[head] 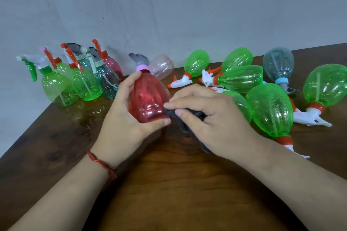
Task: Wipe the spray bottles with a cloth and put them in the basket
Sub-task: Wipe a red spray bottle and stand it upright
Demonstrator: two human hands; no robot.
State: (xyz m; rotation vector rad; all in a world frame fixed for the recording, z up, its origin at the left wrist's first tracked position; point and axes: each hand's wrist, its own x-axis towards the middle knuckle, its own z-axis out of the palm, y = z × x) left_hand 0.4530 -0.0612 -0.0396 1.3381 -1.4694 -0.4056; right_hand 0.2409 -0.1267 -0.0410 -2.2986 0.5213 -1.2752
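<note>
Holding the red bottle (148, 97) over the surface (169, 184) is the left hand (122, 118), grip curled round the body with the thumb by the base, pink collar and grey sprayer pointing off toward the wall; the right hand (212, 118) has its grip pinching a dark cloth (185, 124) against the bottle's lower right side. Upright bottles (82, 80) stand bunched back left by the wall; green bottles (270, 108) lie on their sides at right, with a grey-blue bottle (277, 63) behind them and a pale pink bottle (162, 65) just behind the red one; red thread bracelet (102, 164) on the left wrist.
</note>
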